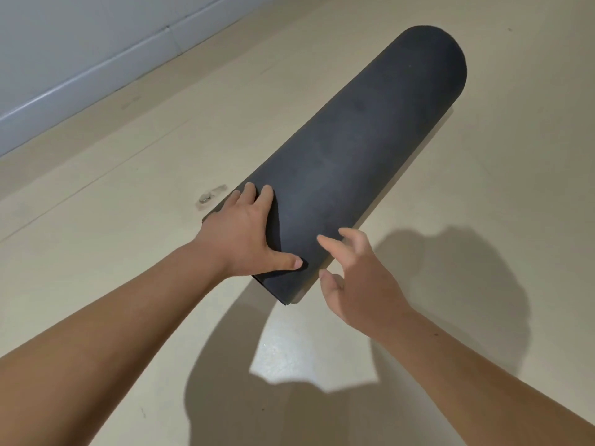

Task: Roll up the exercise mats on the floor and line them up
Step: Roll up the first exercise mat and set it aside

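Fingers [266, 195] of left hand [244, 233] press flat on rolled mat [354, 162]; right hand [357, 278] hovers beside, fingers slack, empty.

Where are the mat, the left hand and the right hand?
mat [363, 149]: head view, middle of the roll.
left hand [241, 233]: head view, back of hand.
right hand [355, 276]: head view, back of hand.

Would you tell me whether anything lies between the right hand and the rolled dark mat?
Nothing visible does: the right hand is at the near end of the rolled dark grey foam mat, and the left hand rests on it.
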Tool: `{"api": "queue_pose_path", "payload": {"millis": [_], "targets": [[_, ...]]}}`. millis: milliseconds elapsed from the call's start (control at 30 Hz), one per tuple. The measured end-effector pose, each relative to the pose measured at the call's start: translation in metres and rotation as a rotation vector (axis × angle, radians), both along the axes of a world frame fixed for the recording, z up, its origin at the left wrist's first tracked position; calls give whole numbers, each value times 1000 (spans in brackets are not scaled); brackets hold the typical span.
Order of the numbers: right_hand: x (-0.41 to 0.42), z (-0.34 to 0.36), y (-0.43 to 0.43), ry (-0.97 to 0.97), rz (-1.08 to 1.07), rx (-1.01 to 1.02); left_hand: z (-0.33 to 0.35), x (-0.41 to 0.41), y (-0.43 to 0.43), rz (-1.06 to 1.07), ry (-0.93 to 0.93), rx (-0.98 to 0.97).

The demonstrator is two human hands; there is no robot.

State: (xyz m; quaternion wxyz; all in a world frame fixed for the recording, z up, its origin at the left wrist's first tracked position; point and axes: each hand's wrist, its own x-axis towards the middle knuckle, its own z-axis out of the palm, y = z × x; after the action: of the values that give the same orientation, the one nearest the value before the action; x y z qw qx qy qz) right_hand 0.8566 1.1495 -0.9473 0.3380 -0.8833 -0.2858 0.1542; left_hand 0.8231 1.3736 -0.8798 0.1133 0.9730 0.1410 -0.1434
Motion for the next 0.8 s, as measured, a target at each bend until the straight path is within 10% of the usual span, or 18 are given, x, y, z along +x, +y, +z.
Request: {"api": "queue_pose_path", "payload": {"millis": [800], "targets": [[6,15,-11,469,-226,60,20,-23,-41,-55,-164,196]]}}
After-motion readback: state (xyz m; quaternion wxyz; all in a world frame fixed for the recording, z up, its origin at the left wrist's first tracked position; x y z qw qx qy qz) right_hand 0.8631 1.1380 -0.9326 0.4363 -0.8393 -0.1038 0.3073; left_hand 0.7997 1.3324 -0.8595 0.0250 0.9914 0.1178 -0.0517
